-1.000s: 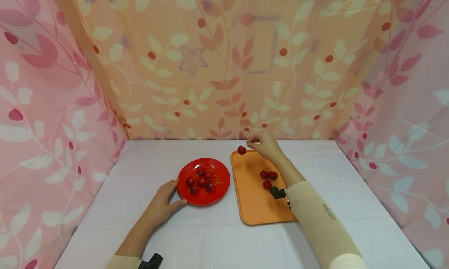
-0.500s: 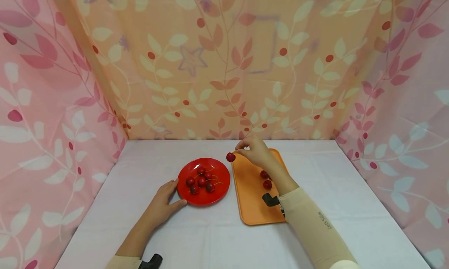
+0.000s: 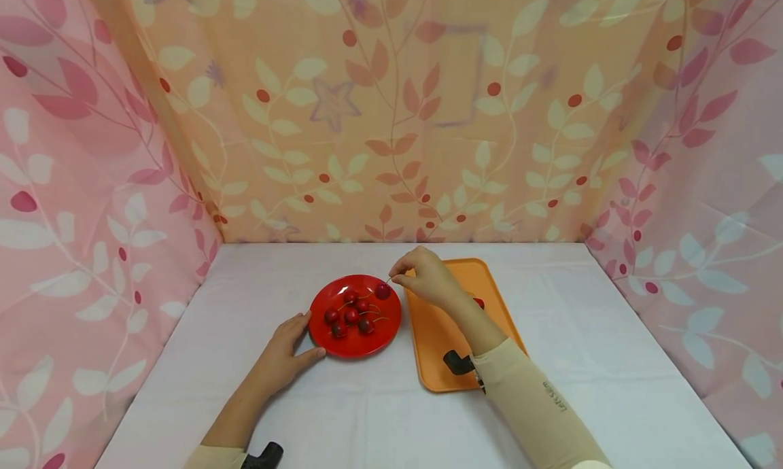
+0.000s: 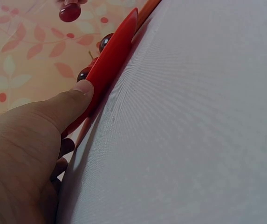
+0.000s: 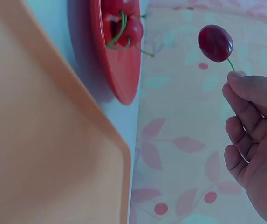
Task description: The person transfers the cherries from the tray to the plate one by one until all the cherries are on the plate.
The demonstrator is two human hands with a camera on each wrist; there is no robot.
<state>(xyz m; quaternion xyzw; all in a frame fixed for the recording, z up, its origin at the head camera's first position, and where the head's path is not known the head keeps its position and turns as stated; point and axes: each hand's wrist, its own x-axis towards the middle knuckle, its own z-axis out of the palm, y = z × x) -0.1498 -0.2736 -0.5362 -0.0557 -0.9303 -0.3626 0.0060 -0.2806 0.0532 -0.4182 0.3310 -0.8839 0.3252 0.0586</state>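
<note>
My right hand (image 3: 425, 275) pinches the stem of one dark red cherry (image 3: 382, 291) between thumb and forefinger. That cherry hangs over the right rim of the round red plate (image 3: 355, 346); in the right wrist view the held cherry (image 5: 215, 43) is plainly clear of the plate (image 5: 124, 79). Several stemmed cherries (image 3: 351, 315) lie clustered on the plate. At the plate's left edge my left hand (image 3: 284, 353) holds the rim, its thumb (image 4: 79, 95) against the outer side. An orange tray (image 3: 440, 346) lies under my right forearm, which hides most of its cherries.
Part of a cherry (image 3: 478, 303) shows on the tray beside my right forearm. A white cloth (image 3: 342, 414) covers the table. Patterned curtains (image 3: 391, 115) stand behind and on both sides. A black camera mount (image 3: 459, 362) sits at my right wrist.
My right hand has carried the cherry leftward and toward me, from above the tray's far left corner to over the plate's right rim. The left hand and plate have stayed put.
</note>
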